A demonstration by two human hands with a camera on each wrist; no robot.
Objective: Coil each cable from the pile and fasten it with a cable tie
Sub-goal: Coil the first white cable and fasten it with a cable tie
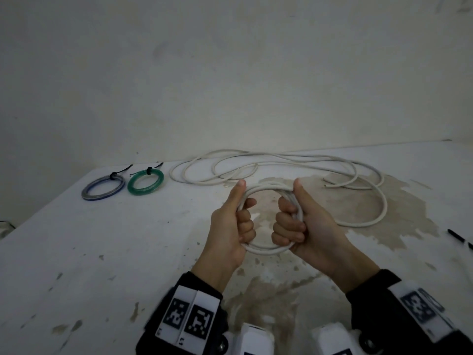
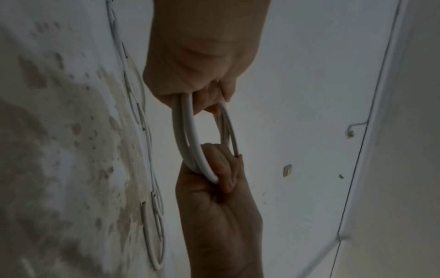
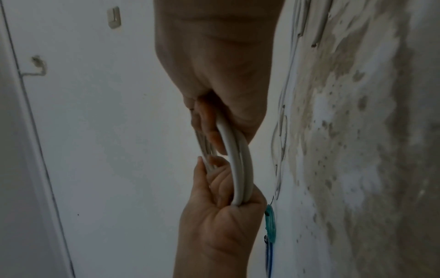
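Above the stained white table, both hands hold a coil of white cable upright between them. My left hand grips the coil's left side, thumb up along the turns. On the right side my right hand has its fingers curled through the ring. The left wrist view shows the coil running from the left hand down to the right hand. In the right wrist view the coil spans from the right hand to the left hand. Uncoiled white cable trails from the coil across the back of the table.
A blue coil and a green coil, each bound with a black tie, lie at the back left; the green coil also shows in the right wrist view. A thin black strip lies at the right edge. A bare wall stands behind the table.
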